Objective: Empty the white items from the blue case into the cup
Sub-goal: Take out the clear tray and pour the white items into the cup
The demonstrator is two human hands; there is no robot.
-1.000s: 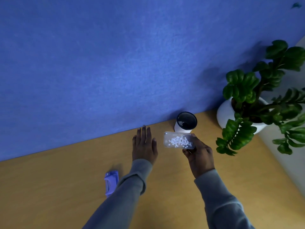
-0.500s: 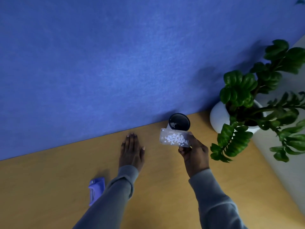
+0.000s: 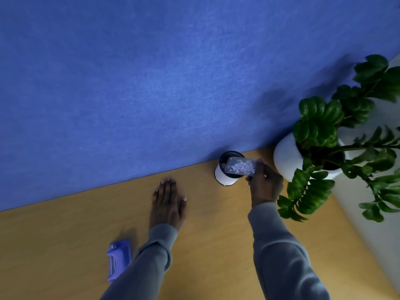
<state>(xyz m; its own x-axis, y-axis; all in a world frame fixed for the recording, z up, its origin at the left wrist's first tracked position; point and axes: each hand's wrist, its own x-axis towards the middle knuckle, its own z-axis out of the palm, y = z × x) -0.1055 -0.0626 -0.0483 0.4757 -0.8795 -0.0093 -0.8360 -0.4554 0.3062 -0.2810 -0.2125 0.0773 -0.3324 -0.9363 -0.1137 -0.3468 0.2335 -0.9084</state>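
Observation:
My right hand (image 3: 265, 187) grips a clear tray (image 3: 240, 167) holding several small white items (image 3: 242, 166). The tray is held over the dark mouth of a white cup (image 3: 225, 176) that stands against the blue wall. The tray's left end overlaps the cup's rim. My left hand (image 3: 167, 202) lies flat on the wooden table, palm down, fingers together, holding nothing. A blue case piece (image 3: 118, 257) lies on the table beside my left sleeve.
A potted green plant in a white pot (image 3: 285, 156) stands right of the cup, its leaves (image 3: 307, 191) hanging close to my right hand. The blue wall (image 3: 151, 83) runs behind the wooden table (image 3: 205, 245). The table's right edge slants at the lower right.
My right hand has carried the tray from in front of the cup up over the cup's mouth. My left hand stays flat on the table.

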